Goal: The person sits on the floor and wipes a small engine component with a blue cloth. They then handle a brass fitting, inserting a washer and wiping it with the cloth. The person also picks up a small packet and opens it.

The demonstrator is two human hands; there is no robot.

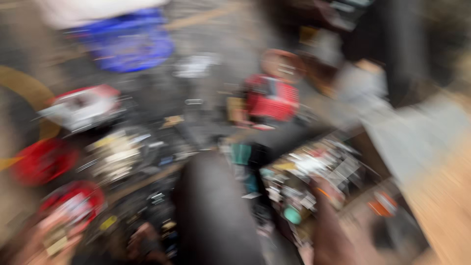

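Observation:
The whole head view is smeared by fast motion. A brownish shape at the lower right looks like my right hand (333,230), next to a tray of small mixed parts (309,169). Another brownish blur at the bottom left may be my left hand (144,243), above a dark heap of small items. The blur hides whether either hand holds anything. Between the two hands lies a broad dark shape (213,211), possibly my leg.
A blue container (130,41) sits at the top left and a red box (272,98) in the middle. A white and red object (83,105) and two red round things (44,159) (73,201) lie at the left. A pale wooden surface (441,196) fills the right.

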